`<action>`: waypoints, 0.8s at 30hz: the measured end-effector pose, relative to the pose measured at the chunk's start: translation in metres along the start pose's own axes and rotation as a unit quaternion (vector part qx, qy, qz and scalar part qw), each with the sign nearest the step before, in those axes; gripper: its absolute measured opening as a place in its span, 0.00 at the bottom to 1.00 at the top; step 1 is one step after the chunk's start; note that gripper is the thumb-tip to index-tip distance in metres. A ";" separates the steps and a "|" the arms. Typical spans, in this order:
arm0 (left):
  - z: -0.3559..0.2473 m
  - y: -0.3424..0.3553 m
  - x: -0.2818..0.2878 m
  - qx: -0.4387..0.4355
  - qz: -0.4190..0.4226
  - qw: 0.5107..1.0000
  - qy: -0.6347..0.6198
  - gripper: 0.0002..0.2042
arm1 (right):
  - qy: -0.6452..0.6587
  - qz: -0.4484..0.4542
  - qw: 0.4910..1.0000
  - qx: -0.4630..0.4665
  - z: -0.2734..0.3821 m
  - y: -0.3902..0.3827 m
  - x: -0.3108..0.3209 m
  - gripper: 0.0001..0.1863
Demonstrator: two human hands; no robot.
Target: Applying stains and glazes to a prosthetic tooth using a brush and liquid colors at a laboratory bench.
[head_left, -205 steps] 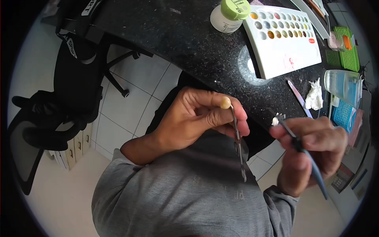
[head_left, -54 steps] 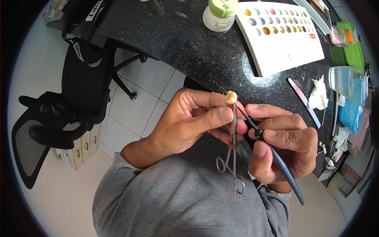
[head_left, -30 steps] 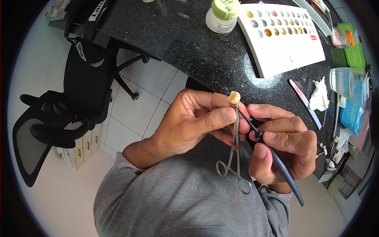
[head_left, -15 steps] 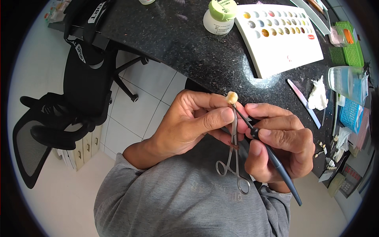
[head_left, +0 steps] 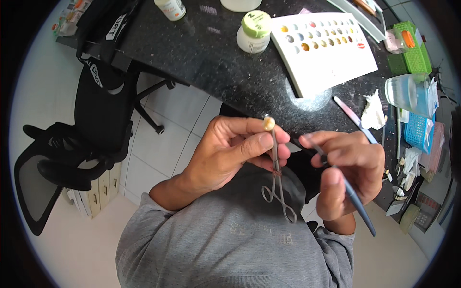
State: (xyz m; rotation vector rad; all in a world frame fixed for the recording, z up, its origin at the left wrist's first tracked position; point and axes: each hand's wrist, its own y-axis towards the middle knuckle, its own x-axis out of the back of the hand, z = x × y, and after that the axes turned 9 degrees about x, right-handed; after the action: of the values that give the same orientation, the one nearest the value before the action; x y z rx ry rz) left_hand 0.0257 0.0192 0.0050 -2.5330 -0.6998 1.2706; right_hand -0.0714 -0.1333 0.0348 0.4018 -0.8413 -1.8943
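Note:
My left hand is closed around slim metal locking forceps, thumb pressed along the shaft. At their upper tip sits a small cream-yellow tooth crown, just beside my fingertips. The two finger rings hang down over the grey shirt, and a reddish-brown band wraps the forceps near the joint. To the right, my right hand pinches a thin brush with a dark blue-grey handle. Its front end is smeared by motion, pointing up and left, apart from the crown.
On the black speckled table lies a white palette with rows of coloured wells. Beside it stand a green-lidded jar and a small bottle. Rightward are crumpled tissue, a clear cup and a blue basket. An office chair stands left.
The brush has come away from the crown as my right hand moved right. The forceps with the crown have shifted slightly left and turned. The view has shifted a little.

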 end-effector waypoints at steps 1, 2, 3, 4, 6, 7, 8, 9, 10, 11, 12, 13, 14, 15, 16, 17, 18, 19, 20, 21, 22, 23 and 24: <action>0.002 0.001 0.001 -0.014 -0.001 1.000 0.014 0.10 | -0.026 0.005 0.999 -0.044 0.007 0.001 0.007 0.11; 0.003 0.001 0.003 -0.029 -0.003 0.999 0.025 0.09 | -0.046 0.021 0.996 -0.067 0.011 0.007 0.014 0.12; 0.005 0.001 0.004 -0.035 0.005 0.999 0.025 0.09 | -0.067 0.038 0.993 -0.090 0.016 0.014 0.020 0.13; 0.008 0.001 0.007 -0.045 0.009 0.998 0.032 0.09 | -0.066 0.030 0.991 -0.113 0.020 0.020 0.023 0.14; 0.008 0.001 0.011 -0.055 0.008 0.997 0.049 0.08 | -0.106 0.051 0.987 -0.112 0.020 0.036 0.035 0.10; 0.008 0.000 0.014 -0.057 0.015 0.997 0.046 0.08 | -0.113 0.049 0.985 -0.118 0.020 0.043 0.038 0.09; 0.008 0.000 0.018 -0.064 0.036 0.997 0.038 0.09 | -0.173 0.052 0.973 -0.142 0.021 0.051 0.036 0.13; 0.008 0.001 0.021 -0.070 0.057 0.995 0.030 0.10 | -0.184 0.045 0.970 -0.154 0.018 0.058 0.035 0.13; 0.005 -0.001 0.020 -0.080 0.055 0.995 0.035 0.11 | -0.190 0.049 0.968 -0.154 0.014 0.065 0.034 0.12; 0.005 0.000 0.021 -0.079 0.058 0.995 0.030 0.11 | -0.195 0.053 0.967 -0.156 0.008 0.073 0.033 0.12; 0.005 0.000 0.022 -0.092 0.053 0.994 0.032 0.11 | -0.211 0.072 0.962 -0.159 0.002 0.081 0.032 0.11; 0.005 0.000 0.023 -0.105 0.047 0.993 0.034 0.11 | -0.178 0.064 0.967 -0.173 -0.004 0.085 0.029 0.09; 0.004 -0.002 0.024 -0.088 0.042 0.995 0.024 0.10 | -0.176 0.079 0.966 -0.171 -0.010 0.088 0.027 0.08; 0.004 -0.002 0.025 -0.086 0.044 0.995 0.019 0.10 | -0.173 0.093 0.966 -0.169 -0.015 0.090 0.027 0.07; 0.004 -0.001 0.027 -0.094 0.042 0.995 0.020 0.09 | -0.166 0.112 0.966 -0.162 -0.022 0.090 0.027 0.07; 0.005 -0.001 0.029 -0.101 0.041 0.994 0.020 0.08 | -0.171 0.138 0.955 -0.199 -0.022 0.092 0.027 0.07; 0.006 -0.001 0.029 -0.100 0.045 0.994 0.001 0.08 | -0.168 0.133 0.957 -0.196 -0.026 0.091 0.024 0.07; 0.007 0.000 0.030 -0.098 0.042 0.994 -0.002 0.08 | -0.163 0.129 0.959 -0.194 -0.030 0.090 0.022 0.06; 0.007 0.001 0.031 -0.097 0.059 0.993 -0.021 0.07 | -0.160 0.131 0.958 -0.197 -0.032 0.091 0.022 0.06; 0.008 0.001 0.032 -0.096 0.076 0.992 -0.041 0.07 | -0.190 0.171 0.951 -0.173 -0.033 0.092 0.023 0.06; 0.008 0.002 0.032 -0.094 0.076 0.992 -0.043 0.07 | -0.223 0.209 0.940 -0.148 -0.032 0.094 0.023 0.06; 0.007 0.002 0.032 -0.097 0.085 0.991 -0.039 0.07 | -0.224 0.210 0.940 -0.151 -0.032 0.095 0.024 0.06; 0.006 0.003 0.033 -0.100 0.094 0.990 -0.035 0.07 | -0.236 0.214 0.937 -0.147 -0.031 0.096 0.024 0.06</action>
State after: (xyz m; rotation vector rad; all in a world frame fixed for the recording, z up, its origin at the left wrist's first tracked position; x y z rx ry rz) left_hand 0.0385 0.0333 -0.0226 -2.7847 -0.6458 1.4209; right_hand -0.0005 -0.1923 0.0830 -0.4112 -0.8491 -1.6791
